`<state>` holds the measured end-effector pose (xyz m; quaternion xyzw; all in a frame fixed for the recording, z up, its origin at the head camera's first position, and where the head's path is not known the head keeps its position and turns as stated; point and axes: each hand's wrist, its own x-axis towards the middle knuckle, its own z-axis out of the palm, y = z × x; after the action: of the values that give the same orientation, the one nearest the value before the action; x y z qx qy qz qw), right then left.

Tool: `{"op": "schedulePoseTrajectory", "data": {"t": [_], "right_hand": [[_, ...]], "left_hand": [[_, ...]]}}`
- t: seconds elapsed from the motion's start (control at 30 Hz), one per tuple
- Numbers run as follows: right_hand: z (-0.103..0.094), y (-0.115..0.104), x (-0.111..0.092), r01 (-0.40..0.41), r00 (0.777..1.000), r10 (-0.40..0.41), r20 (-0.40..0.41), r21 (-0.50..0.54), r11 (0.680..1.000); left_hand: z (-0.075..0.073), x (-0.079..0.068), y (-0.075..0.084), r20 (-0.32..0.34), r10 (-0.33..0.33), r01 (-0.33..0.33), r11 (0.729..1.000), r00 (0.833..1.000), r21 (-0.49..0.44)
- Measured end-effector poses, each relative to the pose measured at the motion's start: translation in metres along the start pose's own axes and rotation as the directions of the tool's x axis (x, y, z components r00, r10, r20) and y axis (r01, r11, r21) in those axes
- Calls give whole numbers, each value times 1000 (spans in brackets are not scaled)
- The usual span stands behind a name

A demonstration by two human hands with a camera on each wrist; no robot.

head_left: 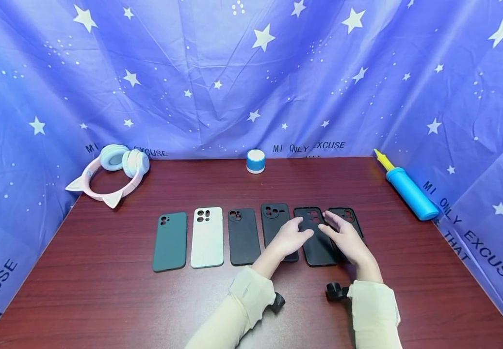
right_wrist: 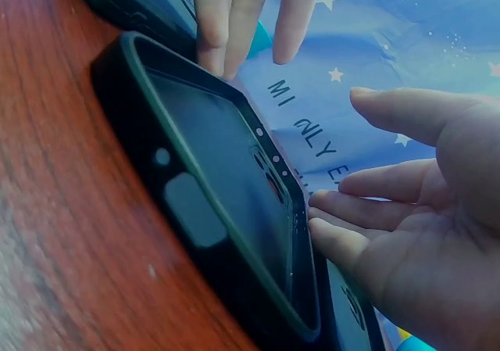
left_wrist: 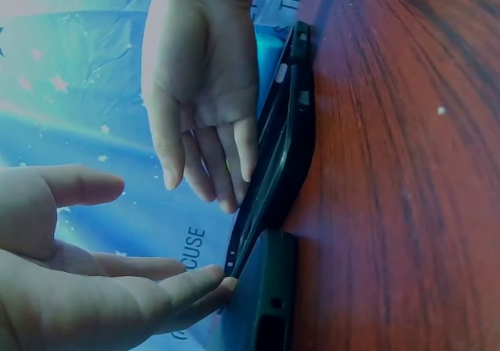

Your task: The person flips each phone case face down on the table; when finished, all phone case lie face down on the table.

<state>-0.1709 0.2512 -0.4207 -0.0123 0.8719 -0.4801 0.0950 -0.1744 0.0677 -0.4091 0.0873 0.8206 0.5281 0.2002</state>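
In the head view, a row of phone cases lies on the table: a green case (head_left: 170, 245), a whitish case (head_left: 207, 242), a plain black case (head_left: 245, 240) and more black ones. My left hand (head_left: 289, 238) is over the fourth case (head_left: 272, 224), its fingers near the left edge of the fifth case (head_left: 317, 249). Above the sixth case (head_left: 349, 216), partly covering it, is my right hand (head_left: 345, 237). Seen from the right wrist, the fifth case (right_wrist: 219, 140) lies hollow side up, between the two hands. Both hands have extended fingers; contact with the cases is unclear.
Pink and blue cat-ear headphones (head_left: 116, 177) lie at the back left of the brown table (head_left: 103, 300). A blue and white round container (head_left: 255, 162) stands at the back middle. A blue pump (head_left: 413, 194) with a yellow tip lies at the right, beside a starry curtain (head_left: 216, 87).
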Motion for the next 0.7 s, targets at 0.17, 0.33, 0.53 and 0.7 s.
{"op": "schedulePoseTrajectory", "data": {"t": [0.17,0.33,0.53,0.7], "right_hand": [[1,1,2,-8,1000,9,-4,12,1000],[2,2,2,-5,1000,6,-20,14,1000],[4,0,2,-15,1000,16,-26,21,1000],[6,1,4,-13,1000,14,-20,28,1000]], "left_hand": [[1,0,-1,-11,1,-1,999,1000,-45],[3,1,-4,-37,34,-36,997,999,-72],[4,2,-6,-67,74,-82,989,995,-122],[4,4,-10,-107,62,-85,970,992,-229]]}}
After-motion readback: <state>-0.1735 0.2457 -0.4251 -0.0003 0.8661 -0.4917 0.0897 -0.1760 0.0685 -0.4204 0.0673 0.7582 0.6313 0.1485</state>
